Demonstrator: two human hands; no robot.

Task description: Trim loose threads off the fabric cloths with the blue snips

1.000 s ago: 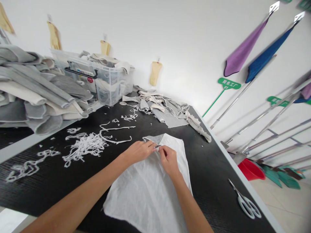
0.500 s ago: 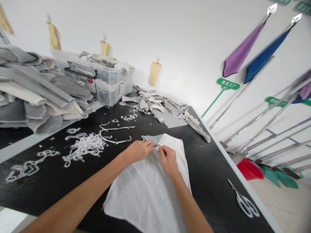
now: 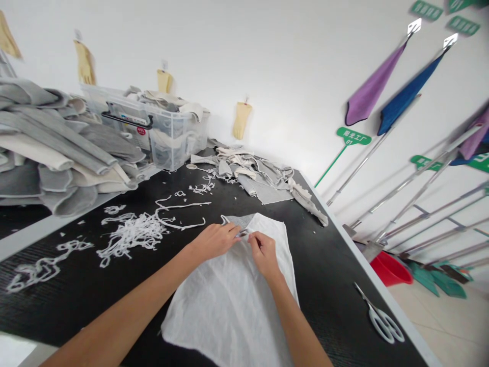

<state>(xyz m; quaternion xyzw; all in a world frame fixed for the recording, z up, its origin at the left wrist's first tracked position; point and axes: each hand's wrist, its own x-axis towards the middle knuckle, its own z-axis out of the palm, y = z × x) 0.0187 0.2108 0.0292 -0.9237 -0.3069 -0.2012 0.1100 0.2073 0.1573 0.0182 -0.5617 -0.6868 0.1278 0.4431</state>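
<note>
On one white cloth (image 3: 233, 300), two hands (image 3: 214, 240).

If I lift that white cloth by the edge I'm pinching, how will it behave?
The white cloth looks thin and wrinkled, so it will probably drape limply. It seems light, likely sliding easily on the black table. Both hands, left hand and right hand, pinch its edge.

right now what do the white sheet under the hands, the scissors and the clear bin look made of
The thin white sheet under both hands looks like light woven cloth: matte, softly creased, raw edges. The white-handled scissors seem to have plastic loops, smooth and slightly glossy, and grey metal blades. The clear storage bin looks like rigid see-through plastic, since cloth shows through its walls.
</note>
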